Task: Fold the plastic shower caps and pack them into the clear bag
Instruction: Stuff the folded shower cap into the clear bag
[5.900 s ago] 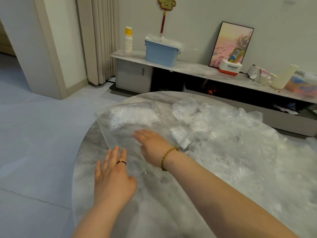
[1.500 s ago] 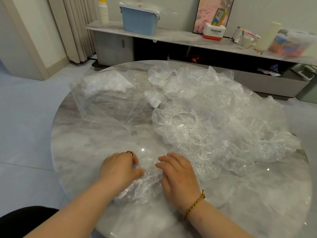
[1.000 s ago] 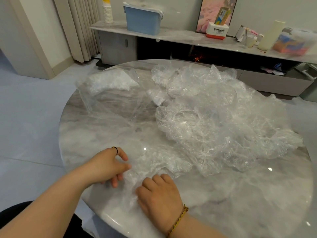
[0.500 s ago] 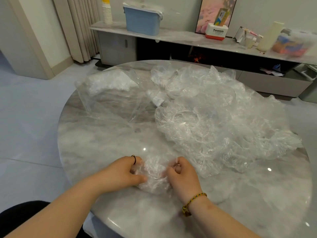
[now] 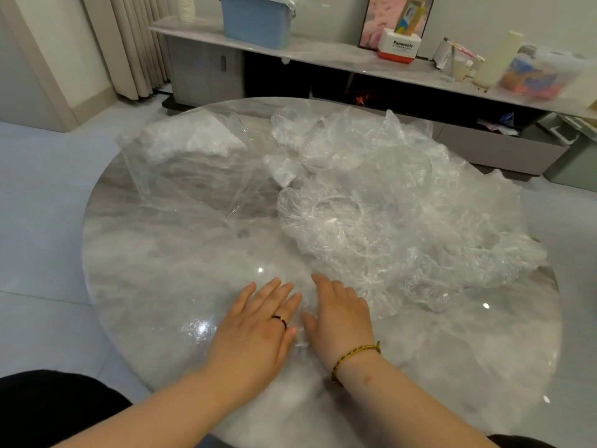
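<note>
One clear shower cap [image 5: 303, 313] lies squashed flat near the table's front edge. My left hand [image 5: 258, 328] and my right hand [image 5: 339, 315] press on it side by side, fingers straight. A big loose heap of shower caps [image 5: 397, 215] fills the right half of the table. The clear bag [image 5: 193, 163] lies at the far left, with a white wad of folded caps inside its far end. A few small folded caps [image 5: 284, 173] sit between the bag and the heap.
The round marble table [image 5: 161, 279] has bare surface at the front left and front right. Behind it runs a low shelf with a blue box [image 5: 258, 19], a white and red box [image 5: 399, 48] and other clutter.
Half a second ago both hands pinched the cap bunched up between them. Now the fingers are stretched out and press it flat on the table.
</note>
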{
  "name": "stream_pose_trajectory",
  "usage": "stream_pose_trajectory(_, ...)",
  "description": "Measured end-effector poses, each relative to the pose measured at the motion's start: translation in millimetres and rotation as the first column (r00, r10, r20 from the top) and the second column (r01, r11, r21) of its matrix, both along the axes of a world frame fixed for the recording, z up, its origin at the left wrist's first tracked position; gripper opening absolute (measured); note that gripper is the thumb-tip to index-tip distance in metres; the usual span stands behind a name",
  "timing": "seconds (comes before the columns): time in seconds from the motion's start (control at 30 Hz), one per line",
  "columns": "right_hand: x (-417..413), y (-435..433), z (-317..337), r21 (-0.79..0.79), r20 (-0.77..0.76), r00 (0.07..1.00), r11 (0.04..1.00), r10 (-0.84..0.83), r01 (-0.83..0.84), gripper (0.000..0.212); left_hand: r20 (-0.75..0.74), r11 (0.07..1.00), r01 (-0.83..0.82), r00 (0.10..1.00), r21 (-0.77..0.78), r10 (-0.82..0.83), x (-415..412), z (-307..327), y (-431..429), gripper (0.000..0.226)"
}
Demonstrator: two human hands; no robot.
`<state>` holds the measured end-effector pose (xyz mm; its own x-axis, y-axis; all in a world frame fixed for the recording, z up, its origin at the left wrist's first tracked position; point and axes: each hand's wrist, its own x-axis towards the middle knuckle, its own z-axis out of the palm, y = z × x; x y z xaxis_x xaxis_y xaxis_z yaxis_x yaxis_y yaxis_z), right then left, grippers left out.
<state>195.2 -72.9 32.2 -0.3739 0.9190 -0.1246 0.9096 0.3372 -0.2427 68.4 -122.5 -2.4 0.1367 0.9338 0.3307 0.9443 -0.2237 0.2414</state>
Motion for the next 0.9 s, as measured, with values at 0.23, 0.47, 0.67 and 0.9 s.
stream_pose_trajectory(0.23,-10.6,-1.7,-24.4,0.189,0.001,0.993,0.975,0.117,-0.115,0.047,-0.126,0.958,-0.093,0.99,-0.27,0.06,-7.0,-11.5,2.7,0.061)
stream_pose_trajectory(0.47,-2.4,1.2,-20.0,-0.038,0.059,0.984,0.985,0.171,-0.169,0.101,-0.166,0.933,-0.083,0.986,-0.351,0.025,-5.5,-10.1,1.8,0.07)
stream_pose_trajectory(0.67,-3.1,2.1,-27.2,-0.014,0.107,0.993,0.999,0.053,-0.052,0.065,-0.227,0.947,-0.04,0.973,-0.319,-0.035,-6.0,-16.0,3.0,0.081)
stream_pose_trajectory(0.9,-0.1,6.9,-28.6,0.034,0.186,0.982,0.998,0.037,-0.044,0.092,-0.234,0.917,0.013,0.965,-0.398,-0.115,-3.9,-14.1,1.8,0.081)
